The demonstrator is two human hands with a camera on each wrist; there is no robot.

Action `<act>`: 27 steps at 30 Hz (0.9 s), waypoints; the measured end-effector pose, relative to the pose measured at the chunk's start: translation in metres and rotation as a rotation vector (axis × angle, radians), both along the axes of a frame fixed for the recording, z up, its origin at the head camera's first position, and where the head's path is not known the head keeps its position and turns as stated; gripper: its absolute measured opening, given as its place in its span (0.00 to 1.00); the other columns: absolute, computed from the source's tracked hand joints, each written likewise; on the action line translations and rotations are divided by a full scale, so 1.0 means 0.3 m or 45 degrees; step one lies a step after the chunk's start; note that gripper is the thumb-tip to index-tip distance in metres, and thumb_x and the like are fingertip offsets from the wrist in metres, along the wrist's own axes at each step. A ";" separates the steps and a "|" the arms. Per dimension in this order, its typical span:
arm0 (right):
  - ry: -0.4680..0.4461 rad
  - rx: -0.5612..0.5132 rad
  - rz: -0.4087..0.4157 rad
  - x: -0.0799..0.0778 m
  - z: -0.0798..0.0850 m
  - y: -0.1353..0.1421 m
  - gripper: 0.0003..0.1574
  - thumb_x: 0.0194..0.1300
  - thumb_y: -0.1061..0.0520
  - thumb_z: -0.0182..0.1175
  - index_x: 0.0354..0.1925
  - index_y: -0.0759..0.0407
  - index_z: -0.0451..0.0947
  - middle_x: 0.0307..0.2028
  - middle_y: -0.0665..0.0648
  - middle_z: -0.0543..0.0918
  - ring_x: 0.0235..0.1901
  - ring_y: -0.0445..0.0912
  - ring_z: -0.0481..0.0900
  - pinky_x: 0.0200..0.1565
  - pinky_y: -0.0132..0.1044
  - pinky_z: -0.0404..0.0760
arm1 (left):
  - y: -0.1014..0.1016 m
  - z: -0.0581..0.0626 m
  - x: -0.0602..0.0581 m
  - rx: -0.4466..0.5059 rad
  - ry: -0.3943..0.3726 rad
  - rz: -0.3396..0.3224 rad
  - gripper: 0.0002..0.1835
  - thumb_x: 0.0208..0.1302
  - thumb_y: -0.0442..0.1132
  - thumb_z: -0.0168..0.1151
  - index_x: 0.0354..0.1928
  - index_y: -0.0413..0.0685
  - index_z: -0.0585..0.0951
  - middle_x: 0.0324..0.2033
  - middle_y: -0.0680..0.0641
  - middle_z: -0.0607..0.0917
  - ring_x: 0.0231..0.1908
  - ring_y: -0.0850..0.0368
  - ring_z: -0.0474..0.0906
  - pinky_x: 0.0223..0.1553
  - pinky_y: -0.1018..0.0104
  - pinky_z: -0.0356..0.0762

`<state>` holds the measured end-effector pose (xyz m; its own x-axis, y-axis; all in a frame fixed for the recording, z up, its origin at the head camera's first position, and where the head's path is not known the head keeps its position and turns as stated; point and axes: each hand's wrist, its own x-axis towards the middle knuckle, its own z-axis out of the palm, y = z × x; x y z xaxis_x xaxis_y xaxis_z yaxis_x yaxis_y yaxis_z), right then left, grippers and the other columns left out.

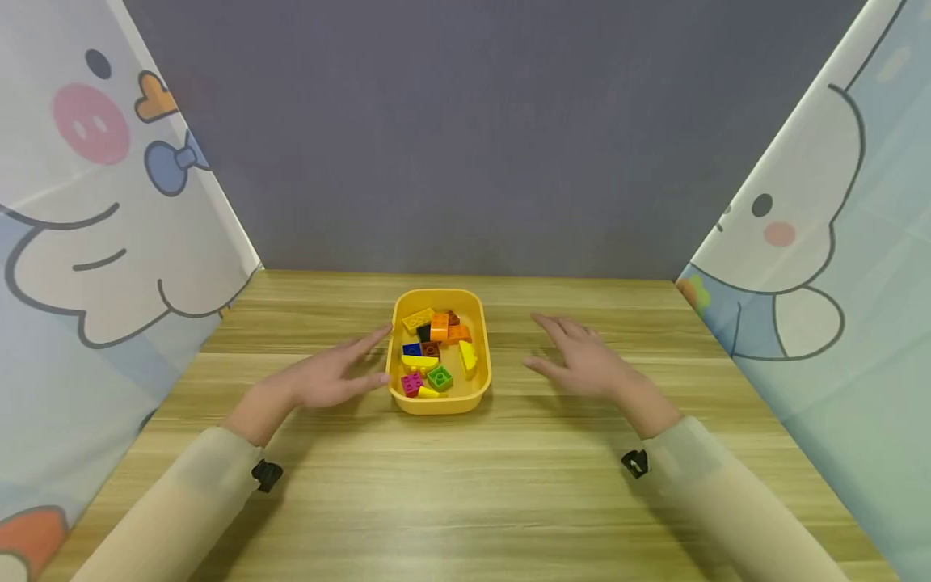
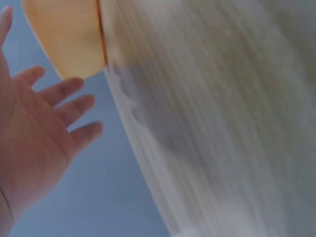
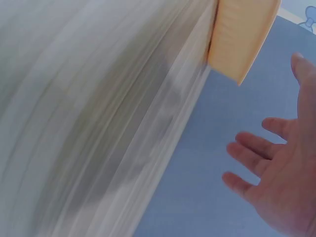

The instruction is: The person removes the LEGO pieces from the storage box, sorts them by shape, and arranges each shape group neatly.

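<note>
Left hand (image 1: 323, 381) beside the yellow tray (image 1: 440, 406), right hand (image 1: 585, 364) apart from its edge (all fingers loosely spread)

Box (image 2: 69, 37) cut off, table (image 2: 227, 118) blurry in both wrist views
The head view's bottom edge cuts both sleeves (image 1: 174, 501).

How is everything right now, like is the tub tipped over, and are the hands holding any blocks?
Yellow tub: upright, no lid on, blocks inside.
Blocks: lying jumbled in the tub.
Pink block: studs facing up.
Left hand: holding nothing, close beside the tub; I can't tell if it touches.
Right hand: holding nothing, apart from the tub.
</note>
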<state>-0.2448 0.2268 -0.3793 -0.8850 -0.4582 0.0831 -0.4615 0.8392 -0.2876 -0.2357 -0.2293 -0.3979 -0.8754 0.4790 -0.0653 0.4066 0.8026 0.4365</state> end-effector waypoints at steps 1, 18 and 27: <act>-0.006 -0.018 0.003 -0.003 0.003 -0.015 0.55 0.81 0.25 0.53 0.89 0.50 0.52 0.83 0.69 0.65 0.80 0.71 0.66 0.79 0.76 0.59 | 0.001 -0.003 -0.009 0.036 -0.042 -0.007 0.51 0.77 0.75 0.53 0.91 0.67 0.45 0.89 0.41 0.53 0.82 0.25 0.59 0.79 0.23 0.57; 0.002 -0.163 0.344 -0.097 0.009 -0.344 0.32 0.85 0.40 0.57 0.76 0.53 0.76 0.72 0.59 0.80 0.72 0.59 0.79 0.77 0.60 0.73 | 0.000 -0.030 -0.050 0.138 -0.268 -0.025 0.54 0.75 0.73 0.60 0.90 0.74 0.42 0.84 0.37 0.66 0.83 0.26 0.59 0.79 0.18 0.51; -0.358 -0.272 0.576 -0.147 -0.024 -0.452 0.15 0.79 0.58 0.67 0.60 0.51 0.88 0.59 0.50 0.88 0.59 0.48 0.83 0.68 0.51 0.83 | 0.004 -0.034 -0.047 0.163 -0.307 -0.019 0.54 0.74 0.73 0.61 0.90 0.76 0.42 0.82 0.38 0.69 0.83 0.26 0.58 0.78 0.17 0.51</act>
